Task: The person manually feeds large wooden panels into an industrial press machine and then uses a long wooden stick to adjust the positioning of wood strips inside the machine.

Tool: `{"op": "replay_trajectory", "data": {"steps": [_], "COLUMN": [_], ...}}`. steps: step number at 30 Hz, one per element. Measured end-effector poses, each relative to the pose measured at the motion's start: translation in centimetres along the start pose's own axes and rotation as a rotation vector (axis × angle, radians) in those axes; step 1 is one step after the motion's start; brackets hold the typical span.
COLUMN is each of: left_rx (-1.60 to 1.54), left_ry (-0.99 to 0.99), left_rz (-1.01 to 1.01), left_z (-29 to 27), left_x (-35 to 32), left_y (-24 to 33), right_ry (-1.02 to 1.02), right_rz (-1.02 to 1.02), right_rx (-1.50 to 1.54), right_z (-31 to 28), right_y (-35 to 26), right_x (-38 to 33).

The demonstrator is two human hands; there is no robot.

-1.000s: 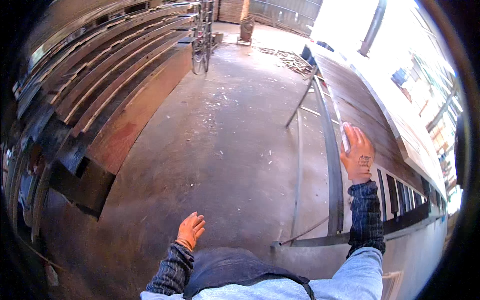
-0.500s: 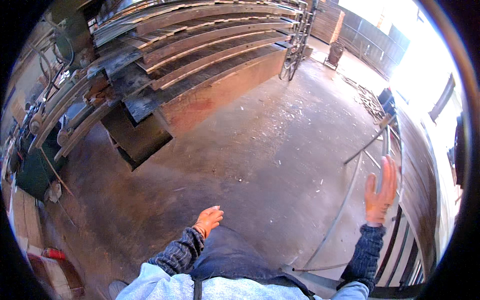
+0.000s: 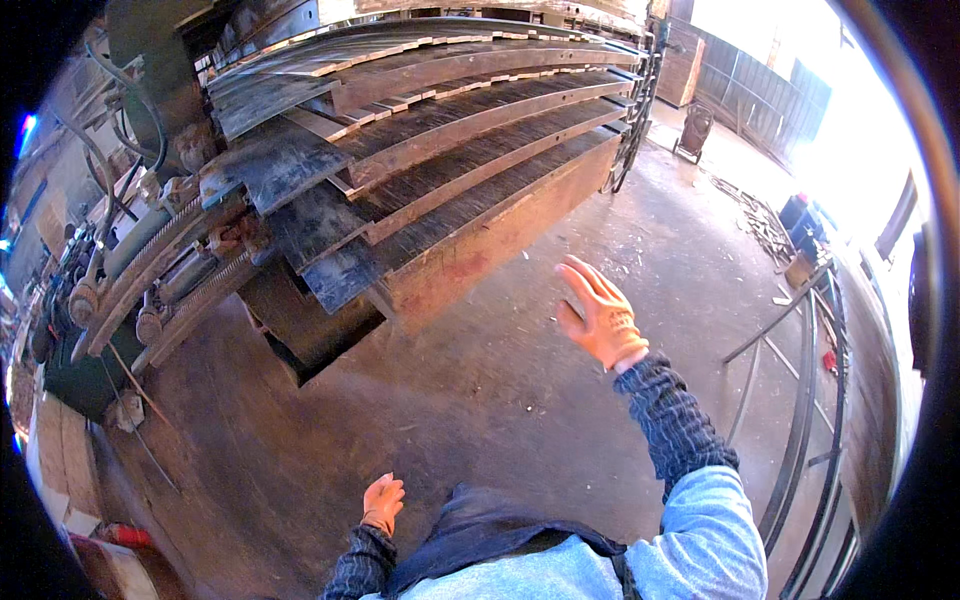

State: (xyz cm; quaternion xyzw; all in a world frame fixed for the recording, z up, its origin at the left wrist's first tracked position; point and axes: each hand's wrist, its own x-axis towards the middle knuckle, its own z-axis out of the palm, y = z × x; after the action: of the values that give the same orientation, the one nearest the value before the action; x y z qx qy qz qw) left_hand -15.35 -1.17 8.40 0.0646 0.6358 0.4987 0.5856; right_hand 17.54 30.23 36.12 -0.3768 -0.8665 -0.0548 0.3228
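Both empty, well apart: your orange-gloved right hand is raised, thumb spread; your orange-gloved left hand hangs low, fingers loose. Long, rust-brown, tiered metal rack stands ahead-left.

Bright orange covers gloved left hand and right hand; dark cuffs carry faint stripes; pale-blue sleeve; rust-brown beam, blotched reddish; white-flecked, grey-brown floor.

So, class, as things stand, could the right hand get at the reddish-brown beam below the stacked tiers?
Probably yes, perhaps with a step closer: the right hand looks open and empty, and nothing visible stands between it and the reddish-brown beam.
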Motion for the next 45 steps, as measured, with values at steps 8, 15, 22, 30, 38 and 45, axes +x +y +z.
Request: {"op": "replay_trajectory", "data": {"steps": [8, 15, 22, 30, 38, 45], "left_rx": [-0.18, -0.512, -0.398, -1.048, -1.025, -0.791], "left_ry": [0.057, -0.057, 0.119, -0.511, -0.392, -0.049], "left_rz": [-0.042, -0.035, 0.09, 0.093, 0.08, 0.116], "left_z": [-1.4, -3.3, 2.0, 9.3, 14.4, 22.0], "left_x": [4.3, 9.9, 13.5, 21.1, 23.5, 18.6], "left_y": [-0.4, -4.7, -0.9, -0.1, -1.1, 4.3], "right_ry": [-0.025, 0.002, 0.174, 0.157, -0.266, -0.303], "right_rz": [-0.09, 0.202, 0.204, 0.13, -0.086, -0.317], "right_rx": [-0.041, 0.156, 0.054, -0.076, -0.84, -0.838], "right_z": [1.8, -0.4, -0.4, 3.8, 7.8, 9.3], "right_y": [2.1, 12.1, 23.4, 36.6, 43.2, 41.2], "right_x": [10.2, 23.3, 38.1, 54.9, 68.6, 69.7]}}
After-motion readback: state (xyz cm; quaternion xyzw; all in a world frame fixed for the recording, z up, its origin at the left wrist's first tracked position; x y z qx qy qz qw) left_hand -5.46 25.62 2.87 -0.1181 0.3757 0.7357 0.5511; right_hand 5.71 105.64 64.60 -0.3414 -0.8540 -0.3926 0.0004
